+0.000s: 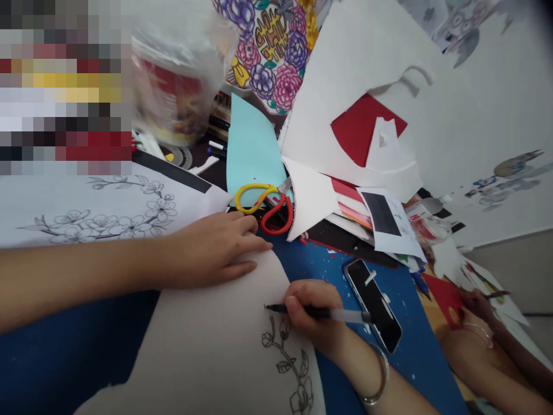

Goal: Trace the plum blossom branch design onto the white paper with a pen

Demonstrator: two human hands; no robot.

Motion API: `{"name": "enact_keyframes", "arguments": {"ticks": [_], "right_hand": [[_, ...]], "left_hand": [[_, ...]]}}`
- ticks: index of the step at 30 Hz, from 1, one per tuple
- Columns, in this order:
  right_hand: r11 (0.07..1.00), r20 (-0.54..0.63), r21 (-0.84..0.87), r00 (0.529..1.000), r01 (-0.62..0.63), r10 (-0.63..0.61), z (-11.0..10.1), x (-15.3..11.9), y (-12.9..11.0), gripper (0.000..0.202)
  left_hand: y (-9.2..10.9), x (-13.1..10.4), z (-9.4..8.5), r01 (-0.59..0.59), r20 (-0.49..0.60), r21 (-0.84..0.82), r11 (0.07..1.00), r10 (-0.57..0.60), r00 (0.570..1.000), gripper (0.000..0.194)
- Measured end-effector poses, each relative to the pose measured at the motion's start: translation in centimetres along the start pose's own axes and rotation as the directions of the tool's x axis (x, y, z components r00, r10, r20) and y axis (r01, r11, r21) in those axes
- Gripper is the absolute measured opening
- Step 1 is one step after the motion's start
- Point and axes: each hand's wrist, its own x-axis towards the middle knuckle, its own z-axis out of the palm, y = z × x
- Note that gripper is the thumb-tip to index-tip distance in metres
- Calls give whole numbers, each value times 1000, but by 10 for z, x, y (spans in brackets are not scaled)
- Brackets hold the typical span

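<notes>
My right hand [311, 311] is closed round a black pen [330, 313] with a clear barrel. Its tip is at the white paper [207, 334], just above a line drawing of a flowering branch [287, 363] along the right edge. My left hand [216, 248] lies flat on the upper part of that paper, fingers stretched out. Beyond its fingertips rest scissors [263, 206] with one yellow and one red handle. Under my left forearm and behind it is a printed sheet with a floral wreath [125, 216].
A phone [375, 305] with paper scraps on it lies right of my right hand on the blue mat [345, 369]. Light blue paper [253, 150], red paper [367, 129] and a plastic-wrapped tub [168, 86] stand behind. At far right, another person's hands [475, 311] hold red paper.
</notes>
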Motion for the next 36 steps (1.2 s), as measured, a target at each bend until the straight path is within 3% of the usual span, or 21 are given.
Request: {"name": "enact_keyframes", "arguments": {"ticks": [13,25,36], "right_hand": [[997,18,39,997,-73,72,-1,-1,-1,35],[993,32,-31,993,-116,117,-4,-1,-1,37],[996,25,11,996,-87,87,-3,-2,0,35]], "left_hand": [[1,1,-2,-8,2,13,1000,8,1000,35],[1,-1,0,-9,3,14,1000,9,1000,35],[2,0,-3,0,24,6,1000,0,1000,36]]}}
